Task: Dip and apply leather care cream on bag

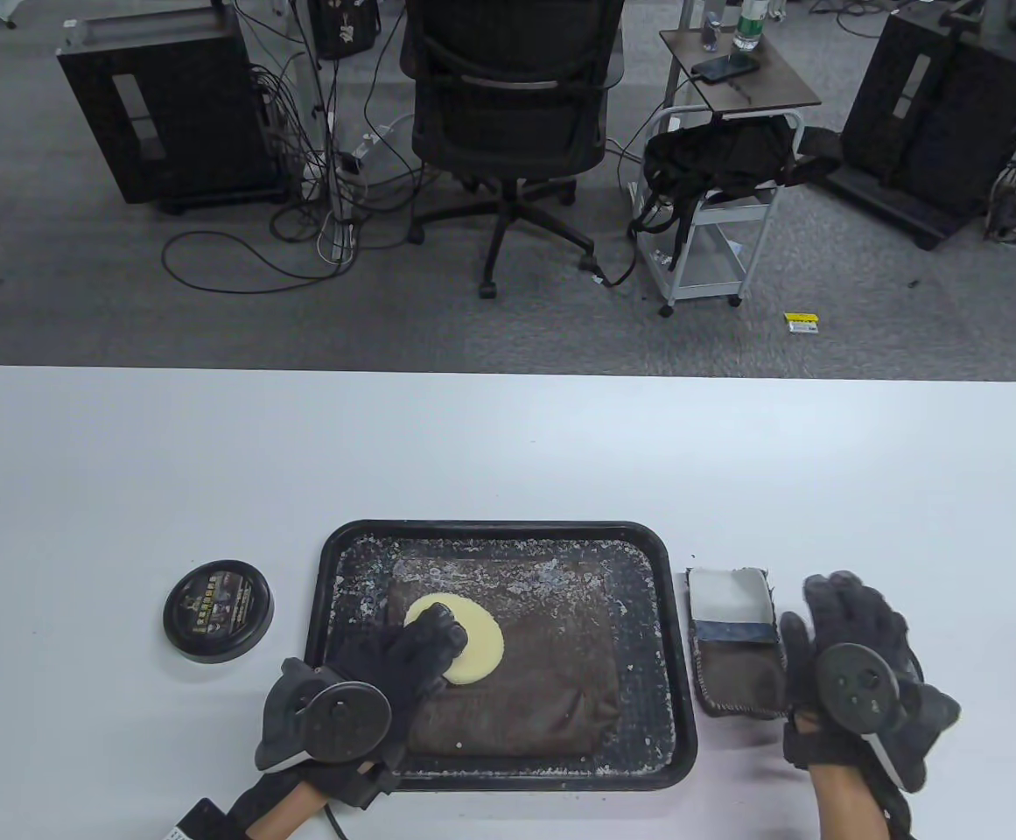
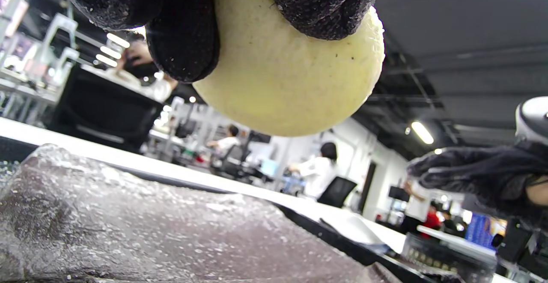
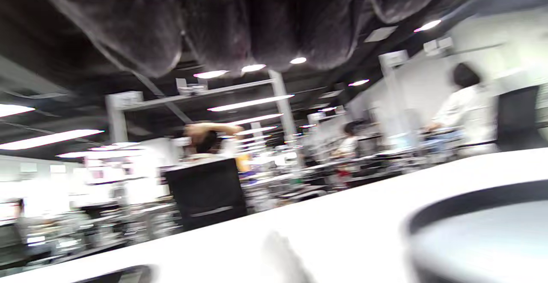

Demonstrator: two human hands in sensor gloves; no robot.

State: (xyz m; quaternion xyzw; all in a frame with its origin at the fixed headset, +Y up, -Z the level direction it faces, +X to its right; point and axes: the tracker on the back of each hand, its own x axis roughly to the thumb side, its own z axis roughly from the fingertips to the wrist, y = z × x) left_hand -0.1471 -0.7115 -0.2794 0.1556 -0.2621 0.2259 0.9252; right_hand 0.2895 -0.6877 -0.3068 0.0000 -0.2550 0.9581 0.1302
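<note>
1. Gripping the yellow sponge pad (image 2: pixel 282 81) in its fingertips, the left hand (image 1: pixel 385 674) holds it just above the brown leather bag (image 1: pixel 516 665) in the black tray (image 1: pixel 332 560).
2. I judge the applying step is in hand; next, press down and rub.
3. Right hand (image 1: pixel 849 647) hovers open-fingered beside a pouch (image 1: pixel 735 639).
4. Cream tin (image 1: pixel 219 611) sits left of the tray, lid on, label unreadable.
</note>
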